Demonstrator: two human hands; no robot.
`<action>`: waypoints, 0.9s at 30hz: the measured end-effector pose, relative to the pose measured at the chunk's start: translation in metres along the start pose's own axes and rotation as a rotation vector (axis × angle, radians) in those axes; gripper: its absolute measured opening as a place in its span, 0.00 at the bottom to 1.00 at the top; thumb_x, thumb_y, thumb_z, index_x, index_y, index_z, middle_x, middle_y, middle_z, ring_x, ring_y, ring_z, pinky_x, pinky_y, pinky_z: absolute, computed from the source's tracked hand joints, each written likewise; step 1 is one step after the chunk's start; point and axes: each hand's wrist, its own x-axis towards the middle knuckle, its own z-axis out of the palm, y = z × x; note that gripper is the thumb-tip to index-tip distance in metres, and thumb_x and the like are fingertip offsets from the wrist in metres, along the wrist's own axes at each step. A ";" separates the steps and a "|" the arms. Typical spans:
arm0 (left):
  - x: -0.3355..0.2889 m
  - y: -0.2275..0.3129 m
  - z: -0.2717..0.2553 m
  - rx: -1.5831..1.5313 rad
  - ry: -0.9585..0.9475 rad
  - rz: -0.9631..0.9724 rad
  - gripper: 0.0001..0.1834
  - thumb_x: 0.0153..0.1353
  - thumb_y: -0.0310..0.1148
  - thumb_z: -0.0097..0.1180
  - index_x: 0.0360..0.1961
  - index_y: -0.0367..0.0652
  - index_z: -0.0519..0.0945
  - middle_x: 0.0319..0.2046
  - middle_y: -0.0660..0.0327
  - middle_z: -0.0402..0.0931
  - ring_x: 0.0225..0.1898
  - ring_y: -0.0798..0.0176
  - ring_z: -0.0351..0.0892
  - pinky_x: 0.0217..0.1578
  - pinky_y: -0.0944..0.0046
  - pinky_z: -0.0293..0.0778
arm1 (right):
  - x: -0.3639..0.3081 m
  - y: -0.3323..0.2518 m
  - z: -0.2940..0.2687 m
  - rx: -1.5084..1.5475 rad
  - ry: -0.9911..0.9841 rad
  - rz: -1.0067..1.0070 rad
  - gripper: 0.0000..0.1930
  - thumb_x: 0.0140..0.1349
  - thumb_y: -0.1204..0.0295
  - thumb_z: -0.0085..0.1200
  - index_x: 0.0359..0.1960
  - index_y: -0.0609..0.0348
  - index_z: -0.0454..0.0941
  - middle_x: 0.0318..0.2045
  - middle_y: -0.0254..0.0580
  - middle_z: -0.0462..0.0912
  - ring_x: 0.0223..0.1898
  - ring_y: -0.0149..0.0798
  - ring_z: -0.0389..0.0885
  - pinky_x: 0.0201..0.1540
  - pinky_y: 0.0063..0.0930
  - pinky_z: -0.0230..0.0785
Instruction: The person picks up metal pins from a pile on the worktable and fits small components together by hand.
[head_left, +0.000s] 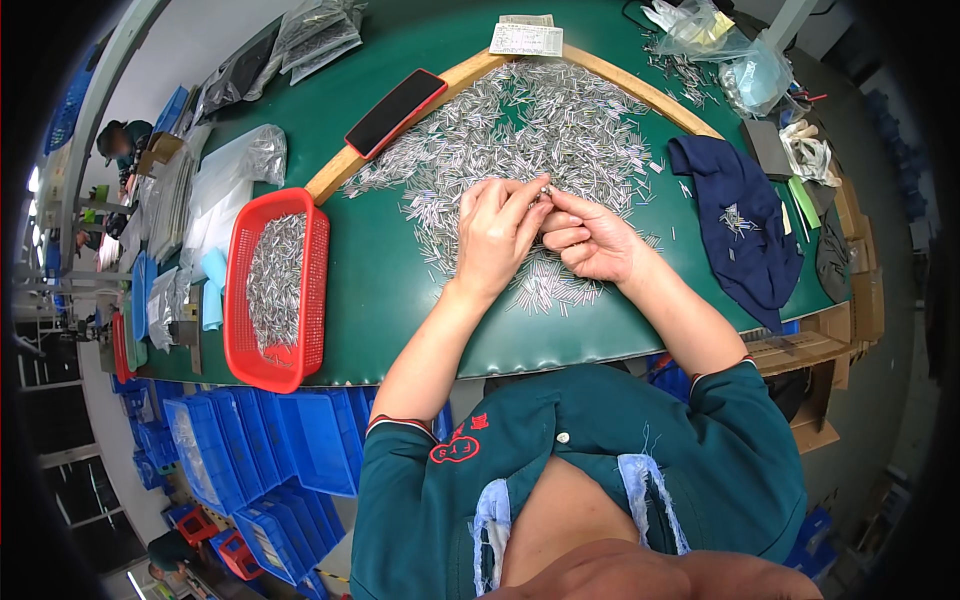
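Small metal pins [560, 110] lie in a wide, loose heap over the green table. Above the near part of this heap, my left hand [492, 235] and my right hand [597, 242] meet with their fingertips together. Both hands are closed in a pinch around a little bunch of metal pins [545, 190], of which only the shiny ends show. My fingers hide the rest of the bunch. Left of my hands stands a red plastic basket [234, 310] with many similar pins [275, 280] inside.
Two wooden strips [640, 88] form an angled border behind the heap. On them rest a black-screened phone [396, 112] and paper slips [526, 40]. A dark blue cloth [745, 230] lies right, plastic bags [755, 75] far right. Blue bins [315, 440] sit below the table edge.
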 end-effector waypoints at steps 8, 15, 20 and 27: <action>0.001 0.002 -0.001 -0.059 0.052 -0.031 0.14 0.47 0.31 0.58 0.38 0.44 0.77 0.28 0.63 0.73 0.32 0.62 0.71 0.41 0.62 0.62 | 0.000 0.001 0.003 0.010 -0.004 -0.004 0.10 0.63 0.63 0.40 0.31 0.54 0.70 0.14 0.21 0.59 0.13 0.16 0.54 0.08 0.07 0.42; 0.001 0.002 -0.001 -0.111 0.076 -0.013 0.10 0.47 0.30 0.58 0.33 0.44 0.76 0.30 0.63 0.74 0.34 0.61 0.72 0.43 0.60 0.61 | -0.001 0.001 0.007 0.004 0.010 -0.013 0.10 0.63 0.64 0.41 0.30 0.55 0.69 0.14 0.21 0.58 0.13 0.16 0.54 0.08 0.07 0.42; 0.000 0.003 -0.003 -0.077 0.047 0.065 0.10 0.45 0.31 0.59 0.32 0.45 0.76 0.30 0.64 0.73 0.34 0.61 0.72 0.47 0.56 0.61 | -0.002 0.006 0.017 -0.175 0.210 -0.145 0.11 0.60 0.61 0.43 0.31 0.55 0.68 0.19 0.25 0.64 0.17 0.18 0.59 0.09 0.07 0.46; 0.006 -0.009 -0.015 -0.063 0.068 -0.054 0.16 0.44 0.39 0.61 0.34 0.45 0.76 0.33 0.62 0.72 0.39 0.59 0.70 0.50 0.56 0.57 | -0.001 -0.003 0.012 -0.188 0.241 -0.164 0.12 0.60 0.58 0.42 0.30 0.53 0.67 0.20 0.25 0.64 0.17 0.19 0.59 0.10 0.08 0.44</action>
